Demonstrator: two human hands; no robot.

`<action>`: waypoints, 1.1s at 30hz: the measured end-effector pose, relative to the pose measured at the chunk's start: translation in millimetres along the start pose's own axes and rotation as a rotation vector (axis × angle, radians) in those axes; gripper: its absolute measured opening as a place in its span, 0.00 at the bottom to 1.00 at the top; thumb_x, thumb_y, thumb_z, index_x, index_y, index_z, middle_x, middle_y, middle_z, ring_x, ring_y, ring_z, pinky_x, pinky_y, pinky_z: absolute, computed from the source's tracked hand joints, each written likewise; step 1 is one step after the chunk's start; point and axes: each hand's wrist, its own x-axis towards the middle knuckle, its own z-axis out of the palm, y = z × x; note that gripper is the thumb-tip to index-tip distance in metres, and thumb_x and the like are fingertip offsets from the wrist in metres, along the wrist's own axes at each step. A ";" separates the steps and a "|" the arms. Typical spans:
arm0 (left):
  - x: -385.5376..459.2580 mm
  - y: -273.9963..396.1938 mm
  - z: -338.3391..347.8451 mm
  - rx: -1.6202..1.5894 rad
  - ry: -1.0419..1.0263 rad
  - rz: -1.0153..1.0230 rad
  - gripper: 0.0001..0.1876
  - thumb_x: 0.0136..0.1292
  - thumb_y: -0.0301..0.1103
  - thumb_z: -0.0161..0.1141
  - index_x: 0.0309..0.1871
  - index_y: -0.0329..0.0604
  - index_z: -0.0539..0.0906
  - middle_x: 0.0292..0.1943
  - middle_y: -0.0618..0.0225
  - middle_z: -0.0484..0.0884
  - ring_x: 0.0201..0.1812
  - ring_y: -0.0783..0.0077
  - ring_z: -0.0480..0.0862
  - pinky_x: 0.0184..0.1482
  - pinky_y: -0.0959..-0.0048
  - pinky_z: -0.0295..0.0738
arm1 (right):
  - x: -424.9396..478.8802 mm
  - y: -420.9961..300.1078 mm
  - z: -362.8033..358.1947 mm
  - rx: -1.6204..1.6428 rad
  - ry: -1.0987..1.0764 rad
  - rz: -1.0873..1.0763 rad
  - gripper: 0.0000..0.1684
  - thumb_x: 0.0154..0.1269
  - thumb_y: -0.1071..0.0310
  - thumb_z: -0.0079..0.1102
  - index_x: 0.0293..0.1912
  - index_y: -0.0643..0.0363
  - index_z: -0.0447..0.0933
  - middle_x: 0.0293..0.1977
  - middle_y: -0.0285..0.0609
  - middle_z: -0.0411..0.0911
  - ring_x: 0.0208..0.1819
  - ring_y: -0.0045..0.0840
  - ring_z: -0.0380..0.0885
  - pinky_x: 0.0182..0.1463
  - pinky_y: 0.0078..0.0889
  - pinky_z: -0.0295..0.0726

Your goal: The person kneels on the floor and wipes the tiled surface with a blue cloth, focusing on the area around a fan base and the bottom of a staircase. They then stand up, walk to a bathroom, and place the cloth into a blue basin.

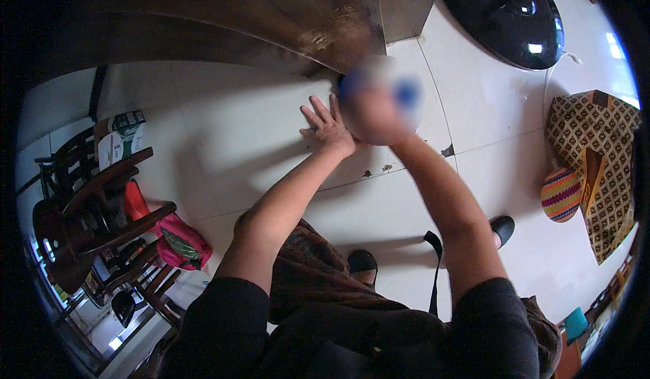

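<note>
My left hand (329, 129) is held out low over the tiled floor, its fingers spread and nothing in them. Whether it touches the floor cannot be told. Just right of it, a blurred patch covers most of my right hand (383, 117). Something blue (406, 93) shows through the blur beside that hand, but its shape and any grip on it are hidden. Both hands are close to the lower corner of a dark wooden piece of furniture (350, 29).
Dark wooden chairs (106, 196), a carton (122, 140) and a pink bag (180, 242) stand left. At right are a black round base (513, 23) with a white cord (547, 82), a patterned brown bag (584, 125) and a striped oval object (561, 195). Debris (376, 171) dots the floor.
</note>
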 end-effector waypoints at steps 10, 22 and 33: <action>-2.1 -7.8 1.2 -0.034 0.012 0.010 0.77 0.35 0.77 0.68 0.77 0.48 0.29 0.75 0.38 0.25 0.74 0.27 0.30 0.64 0.26 0.53 | 6.2 5.0 -29.9 -0.040 -0.097 0.093 0.22 0.63 0.62 0.57 0.55 0.61 0.73 0.48 0.51 0.75 0.50 0.40 0.74 0.55 0.44 0.71; -4.4 -12.8 5.5 -0.074 0.043 0.002 0.76 0.35 0.78 0.67 0.78 0.50 0.31 0.76 0.39 0.25 0.74 0.28 0.30 0.65 0.26 0.50 | 18.7 42.5 -73.4 -0.170 -0.419 0.157 0.25 0.61 0.69 0.54 0.59 0.51 0.76 0.57 0.40 0.76 0.55 0.32 0.74 0.57 0.37 0.72; -2.6 -8.4 3.7 -0.075 0.058 0.034 0.77 0.36 0.76 0.68 0.77 0.47 0.28 0.75 0.36 0.26 0.74 0.26 0.31 0.63 0.24 0.52 | 3.0 67.5 -75.4 -0.084 -0.282 0.382 0.23 0.62 0.70 0.51 0.56 0.48 0.79 0.55 0.39 0.75 0.56 0.35 0.72 0.56 0.39 0.73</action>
